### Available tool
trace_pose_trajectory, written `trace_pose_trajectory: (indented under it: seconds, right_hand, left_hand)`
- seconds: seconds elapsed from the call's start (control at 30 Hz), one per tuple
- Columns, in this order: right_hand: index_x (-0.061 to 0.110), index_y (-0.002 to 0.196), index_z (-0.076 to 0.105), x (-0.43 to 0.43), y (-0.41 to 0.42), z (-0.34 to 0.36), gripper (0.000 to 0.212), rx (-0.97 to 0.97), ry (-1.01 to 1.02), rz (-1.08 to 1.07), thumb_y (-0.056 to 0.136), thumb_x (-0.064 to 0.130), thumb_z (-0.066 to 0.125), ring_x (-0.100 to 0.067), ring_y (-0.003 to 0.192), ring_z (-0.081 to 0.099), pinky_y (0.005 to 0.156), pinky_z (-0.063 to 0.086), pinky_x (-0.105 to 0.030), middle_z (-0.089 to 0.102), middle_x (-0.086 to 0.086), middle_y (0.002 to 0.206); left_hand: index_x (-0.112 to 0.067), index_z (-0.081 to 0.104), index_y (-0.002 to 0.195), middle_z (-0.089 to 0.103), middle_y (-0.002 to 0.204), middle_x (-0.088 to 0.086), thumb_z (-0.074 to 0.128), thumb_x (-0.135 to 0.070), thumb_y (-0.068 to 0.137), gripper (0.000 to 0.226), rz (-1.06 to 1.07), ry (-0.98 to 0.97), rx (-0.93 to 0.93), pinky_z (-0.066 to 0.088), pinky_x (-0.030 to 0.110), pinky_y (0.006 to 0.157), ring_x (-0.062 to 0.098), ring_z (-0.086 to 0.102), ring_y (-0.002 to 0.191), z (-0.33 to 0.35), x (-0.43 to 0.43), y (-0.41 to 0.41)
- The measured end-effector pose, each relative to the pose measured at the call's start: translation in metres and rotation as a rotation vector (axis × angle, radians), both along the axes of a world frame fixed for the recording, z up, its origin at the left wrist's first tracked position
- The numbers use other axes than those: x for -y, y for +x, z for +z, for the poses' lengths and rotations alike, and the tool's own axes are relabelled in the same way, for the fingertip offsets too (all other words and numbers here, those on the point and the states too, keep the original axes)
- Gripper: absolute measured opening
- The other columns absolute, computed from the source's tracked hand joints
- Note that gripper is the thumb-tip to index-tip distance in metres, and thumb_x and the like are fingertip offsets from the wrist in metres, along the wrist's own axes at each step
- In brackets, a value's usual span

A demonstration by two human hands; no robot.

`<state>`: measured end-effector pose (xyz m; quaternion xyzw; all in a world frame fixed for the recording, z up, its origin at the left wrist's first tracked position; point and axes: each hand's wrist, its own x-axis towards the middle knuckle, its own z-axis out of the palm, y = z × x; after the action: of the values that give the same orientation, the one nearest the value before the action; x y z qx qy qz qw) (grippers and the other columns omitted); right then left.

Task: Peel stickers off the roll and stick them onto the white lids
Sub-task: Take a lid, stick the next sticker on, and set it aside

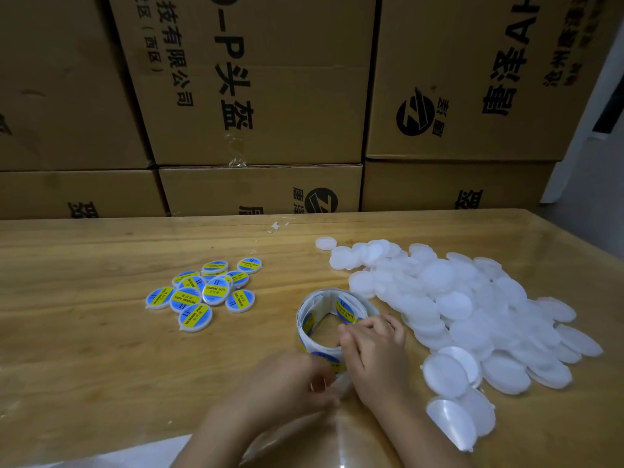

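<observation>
Gripping the roll (pixel 305 320) mid-bench (pixel 101 349) with our right fingers (pixel 378 325), we curl our blurred left fingers (pixel 312 380) by its near edge, hold unclear, between plain lids (pixel 472 298) at right and stickered lids (pixel 196 295) at left.

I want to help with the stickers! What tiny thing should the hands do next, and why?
Probably finish peeling one sticker free. The right hand grips the sticker roll by its near rim, and the blurred left hand works at its loose end. No freed sticker shows yet, while plain white lids wait in a pile on the right.
</observation>
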<state>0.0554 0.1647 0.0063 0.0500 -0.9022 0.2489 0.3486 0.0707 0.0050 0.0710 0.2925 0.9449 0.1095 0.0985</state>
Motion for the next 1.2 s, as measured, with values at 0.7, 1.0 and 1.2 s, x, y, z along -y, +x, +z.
trace_pose_trajectory:
  seconds: [0.7, 1.0, 1.2]
  right_hand:
    - [0.027, 0.061, 0.052, -0.010, -0.002, 0.002, 0.052, 0.063, 0.158, -0.099, 0.096, 0.054, 0.024, -0.012, 0.097, 0.056, 0.111, 0.014, -0.054, 0.055, 0.016, 0.065]
    - [0.022, 0.086, 0.065, -0.011, -0.003, 0.001, 0.054, 0.195, 0.117, -0.164, 0.091, 0.055, 0.023, -0.021, 0.089, 0.060, 0.104, 0.030, -0.049, 0.064, 0.008, 0.089]
    - [0.022, 0.106, 0.069, -0.006, -0.006, -0.001, 0.041, 0.155, 0.158, -0.093, 0.088, 0.040, 0.037, -0.027, 0.116, 0.055, 0.101, 0.035, -0.056, 0.062, 0.004, 0.122]
  left_hand:
    - [-0.030, 0.059, 0.117, 0.060, 0.117, -0.007, 0.062, -0.034, 0.083, 0.035, 0.197, -0.340, 0.059, 0.041, 0.024, 0.077, 0.015, 0.056, 0.108, 0.012, 0.040, -0.019]
    - [-0.026, 0.056, 0.114, 0.052, 0.125, -0.011, 0.042, -0.041, 0.091, 0.031, 0.110, -0.041, -0.345, 0.030, 0.030, 0.089, 0.013, 0.049, 0.116, -0.032, -0.001, -0.028]
    - [-0.026, 0.063, 0.098, 0.065, 0.092, -0.009, 0.069, -0.043, 0.076, 0.028, 0.241, 0.104, -0.502, 0.043, 0.034, 0.074, 0.018, 0.063, 0.088, -0.040, 0.012, -0.036]
